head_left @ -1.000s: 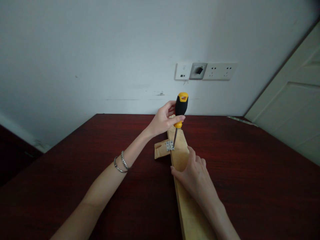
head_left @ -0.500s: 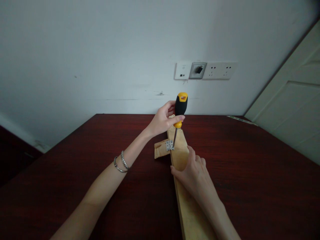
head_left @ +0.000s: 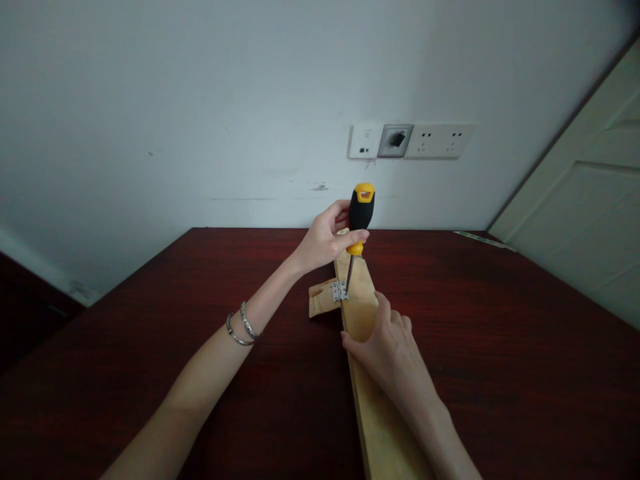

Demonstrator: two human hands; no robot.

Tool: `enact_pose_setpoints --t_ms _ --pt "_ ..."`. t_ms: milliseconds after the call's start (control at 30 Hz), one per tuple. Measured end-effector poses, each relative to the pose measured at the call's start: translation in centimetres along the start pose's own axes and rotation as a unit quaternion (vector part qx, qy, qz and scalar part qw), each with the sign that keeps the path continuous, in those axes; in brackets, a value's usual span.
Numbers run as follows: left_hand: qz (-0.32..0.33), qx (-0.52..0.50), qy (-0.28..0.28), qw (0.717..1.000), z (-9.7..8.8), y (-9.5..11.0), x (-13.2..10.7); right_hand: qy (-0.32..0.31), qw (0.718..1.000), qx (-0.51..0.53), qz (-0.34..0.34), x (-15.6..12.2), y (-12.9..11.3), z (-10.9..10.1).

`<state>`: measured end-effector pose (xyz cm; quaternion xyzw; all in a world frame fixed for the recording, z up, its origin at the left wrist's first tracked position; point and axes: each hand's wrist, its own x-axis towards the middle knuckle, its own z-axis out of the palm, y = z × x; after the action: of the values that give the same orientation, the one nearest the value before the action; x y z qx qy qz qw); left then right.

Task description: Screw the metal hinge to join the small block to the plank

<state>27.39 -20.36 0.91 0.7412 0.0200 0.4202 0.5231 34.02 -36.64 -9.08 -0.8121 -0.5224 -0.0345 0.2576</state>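
Observation:
My left hand (head_left: 331,235) is closed around the lower handle of a black and yellow screwdriver (head_left: 361,210), which stands nearly upright. Its tip meets the right leaf of a small silver hinge (head_left: 339,291), at the near screw. The hinge joins a long pale wooden board (head_left: 361,321) to a short wooden piece (head_left: 323,299) that juts out to the left. My right hand (head_left: 395,347) grips the board across its width just nearer than the hinge, thumb on the left edge and fingers over the right edge. Whether the screw is flush cannot be made out.
The board lies on a dark red wooden table (head_left: 240,413). Behind it rises a white wall with a row of sockets (head_left: 440,141) and a black plug (head_left: 398,139). A pale panelled door (head_left: 595,207) stands at the right.
The screwdriver's handle has shifted very slightly up and left, with my left hand still around it. My right hand and the board look unmoved.

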Motion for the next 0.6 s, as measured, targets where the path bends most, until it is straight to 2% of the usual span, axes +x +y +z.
enact_pose_setpoints --t_ms 600 --pt "-0.012 0.007 -0.005 1.0 0.06 -0.06 -0.11 -0.013 1.0 0.002 0.01 -0.04 -0.19 -0.11"
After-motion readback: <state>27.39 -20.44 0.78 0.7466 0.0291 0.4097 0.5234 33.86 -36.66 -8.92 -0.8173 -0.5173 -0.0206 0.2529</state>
